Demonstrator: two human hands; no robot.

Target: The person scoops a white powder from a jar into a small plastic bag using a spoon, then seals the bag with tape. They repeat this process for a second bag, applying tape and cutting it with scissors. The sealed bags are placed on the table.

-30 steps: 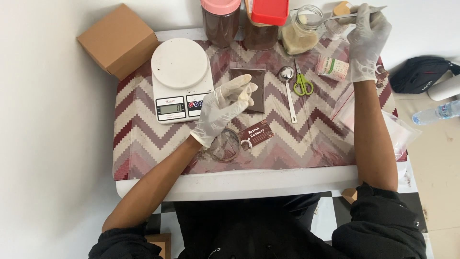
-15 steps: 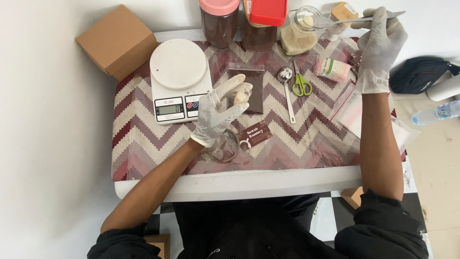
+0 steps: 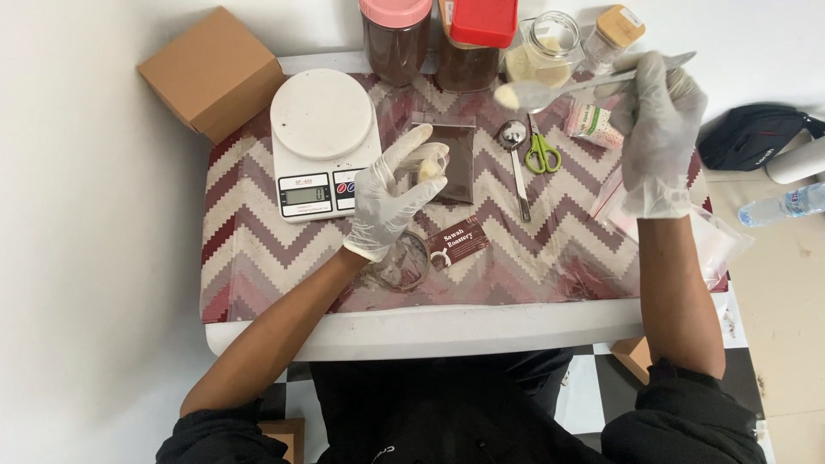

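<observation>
My right hand has its grip closed on a long metal spoon heaped with pale powder, held over the open glass jar. My left hand pinches a small clear bag above the table, beside the white kitchen scale.

Bright, even daylight – soft shadows only; white walls near overexposed, slight motion blur, mild edge distortion.
</observation>
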